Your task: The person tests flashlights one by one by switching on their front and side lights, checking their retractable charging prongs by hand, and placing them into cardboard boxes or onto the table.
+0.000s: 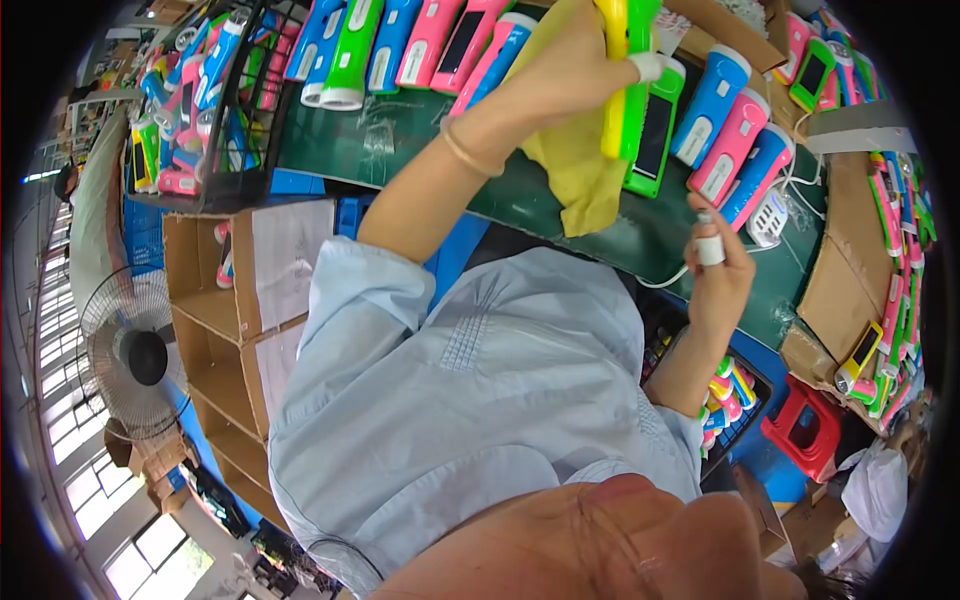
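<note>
While left hand (pixel 575 72) grips flashlight (pixel 630 125), right hand (pixel 720 268)—grip unclear—hovers by table edge (pixel 784 288).

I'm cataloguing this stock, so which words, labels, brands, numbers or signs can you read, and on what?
None can be read with certainty.
Yellow-and-green plastic flashlight: no legible text.
Blue plastic flashlight with a white panel, beside a pink one: any marks too small.
White paper sheet on brown cardboard shelving: too blurred.

1 fan (pixel 145 357) stands beside 1 cardboard shelf (pixel 205 262); 1 red stool (pixel 782 430) sits at lower right.
</note>
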`<state>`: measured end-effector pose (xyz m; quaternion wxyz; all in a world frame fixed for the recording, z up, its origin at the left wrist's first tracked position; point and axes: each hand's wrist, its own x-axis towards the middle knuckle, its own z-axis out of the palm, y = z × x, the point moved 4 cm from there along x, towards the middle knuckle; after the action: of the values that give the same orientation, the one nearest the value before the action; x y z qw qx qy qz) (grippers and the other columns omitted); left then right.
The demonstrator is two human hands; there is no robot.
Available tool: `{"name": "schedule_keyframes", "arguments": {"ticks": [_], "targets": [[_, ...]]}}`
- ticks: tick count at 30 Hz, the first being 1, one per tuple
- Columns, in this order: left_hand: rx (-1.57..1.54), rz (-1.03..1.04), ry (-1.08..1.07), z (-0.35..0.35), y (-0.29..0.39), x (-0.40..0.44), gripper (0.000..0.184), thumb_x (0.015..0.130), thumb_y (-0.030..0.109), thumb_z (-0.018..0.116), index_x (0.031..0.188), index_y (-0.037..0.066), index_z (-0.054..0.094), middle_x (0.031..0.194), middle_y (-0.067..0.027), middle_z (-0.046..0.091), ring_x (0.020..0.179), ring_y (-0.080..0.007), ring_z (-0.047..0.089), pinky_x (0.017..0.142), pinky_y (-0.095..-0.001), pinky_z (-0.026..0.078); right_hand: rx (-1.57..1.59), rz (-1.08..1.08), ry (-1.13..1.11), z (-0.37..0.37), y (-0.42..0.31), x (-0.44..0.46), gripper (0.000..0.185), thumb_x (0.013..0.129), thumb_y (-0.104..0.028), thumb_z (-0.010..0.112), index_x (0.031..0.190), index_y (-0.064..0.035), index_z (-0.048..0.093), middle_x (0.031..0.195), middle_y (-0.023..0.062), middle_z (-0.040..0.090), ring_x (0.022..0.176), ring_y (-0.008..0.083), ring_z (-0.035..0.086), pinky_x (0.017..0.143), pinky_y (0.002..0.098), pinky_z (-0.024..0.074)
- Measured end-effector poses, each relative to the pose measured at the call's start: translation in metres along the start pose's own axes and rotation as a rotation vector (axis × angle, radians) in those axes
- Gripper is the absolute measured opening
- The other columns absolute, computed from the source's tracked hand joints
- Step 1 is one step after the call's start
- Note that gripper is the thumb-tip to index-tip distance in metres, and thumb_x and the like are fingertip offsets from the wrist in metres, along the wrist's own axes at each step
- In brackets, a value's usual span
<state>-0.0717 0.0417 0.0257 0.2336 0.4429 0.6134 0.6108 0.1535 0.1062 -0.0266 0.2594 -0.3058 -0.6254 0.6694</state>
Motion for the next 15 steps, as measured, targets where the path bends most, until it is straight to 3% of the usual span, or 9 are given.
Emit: {"name": "schedule_keyframes", "arguments": {"ticks": [3, 4, 7, 8, 10, 12, 15], "targets": [[0.509, -0.003, 0.384, -0.02, -0.007, 0.011, 0.07, 0.067, 0.026, 0.075, 0.112, -0.008, 0.034, 0.101, -0.0289, 0.052, 0.089, -0.0429, 0.055, 0.077, -0.044, 0.046, 0.197, -0.007, -0.054, 0.008, -0.003, 0.011, 0.027, 0.085, -0.014, 0.061, 0.105, 0.0041, 0.062, 0.072, 0.0021, 0.056, 0.056, 0.0064, 0.046, 0.048, 0.0183, 0.0324], [0.514, 0.032, 0.375, -0.02, -0.01, 0.013, 0.075, 0.069, 0.029, 0.074, 0.114, -0.008, 0.027, 0.104, -0.0319, 0.048, 0.091, -0.042, 0.055, 0.078, -0.045, 0.046, 0.174, -0.01, -0.05, 0.013, -0.002, 0.012, 0.025, 0.084, -0.013, 0.062, 0.103, 0.0038, 0.062, 0.072, 0.0026, 0.057, 0.057, 0.0067, 0.047, 0.049, 0.0185, 0.0333], [0.554, -0.128, 0.385, -0.02, -0.016, 0.015, 0.074, 0.069, 0.028, 0.073, 0.114, -0.009, 0.027, 0.103, -0.0325, 0.048, 0.091, -0.0426, 0.055, 0.077, -0.0459, 0.045, 0.103, -0.04, -0.04, 0.022, -0.001, 0.018, 0.019, 0.082, -0.01, 0.063, 0.097, 0.0028, 0.063, 0.075, 0.0036, 0.059, 0.061, 0.0077, 0.051, 0.051, 0.0191, 0.0362], [0.568, -0.113, 0.422, -0.019, -0.013, 0.012, 0.066, 0.072, 0.025, 0.07, 0.115, -0.008, 0.032, 0.098, -0.0284, 0.051, 0.089, -0.0412, 0.055, 0.076, -0.0443, 0.046, 0.077, -0.058, -0.04, 0.022, 0.0, 0.02, 0.018, 0.082, -0.01, 0.064, 0.095, 0.0024, 0.063, 0.077, 0.0036, 0.059, 0.063, 0.0081, 0.052, 0.052, 0.0195, 0.0374], [0.308, -0.029, 0.261, -0.022, -0.008, 0.013, 0.055, 0.077, 0.023, 0.066, 0.115, -0.005, 0.038, 0.091, -0.0212, 0.055, 0.082, -0.0347, 0.058, 0.071, -0.0389, 0.048, 0.005, -0.117, -0.018, 0.025, -0.002, 0.025, 0.016, 0.081, -0.009, 0.064, 0.093, 0.0016, 0.063, 0.078, 0.0037, 0.06, 0.065, 0.0092, 0.054, 0.055, 0.0209, 0.0399], [-0.144, -0.096, 0.019, -0.016, -0.01, 0.011, 0.045, 0.081, 0.022, 0.061, 0.115, -0.002, 0.043, 0.093, -0.0168, 0.057, 0.084, -0.029, 0.058, 0.07, -0.0363, 0.049, -0.077, -0.199, 0.043, 0.03, -0.012, 0.03, 0.014, 0.08, -0.007, 0.065, 0.092, 0.0009, 0.063, 0.078, 0.0038, 0.06, 0.066, 0.0107, 0.055, 0.057, 0.0228, 0.0425], [-1.095, -0.463, -0.441, 0.009, -0.022, -0.016, 0.034, 0.086, 0.019, 0.052, 0.114, 0.0, 0.047, 0.107, -0.0147, 0.057, 0.097, -0.0213, 0.057, 0.074, -0.0366, 0.05, -0.573, -0.636, 0.042, 0.053, -0.049, 0.024, 0.012, 0.079, -0.005, 0.065, 0.089, 0.0006, 0.062, 0.076, 0.0065, 0.059, 0.067, 0.014, 0.056, 0.063, 0.0243, 0.0443]]}}
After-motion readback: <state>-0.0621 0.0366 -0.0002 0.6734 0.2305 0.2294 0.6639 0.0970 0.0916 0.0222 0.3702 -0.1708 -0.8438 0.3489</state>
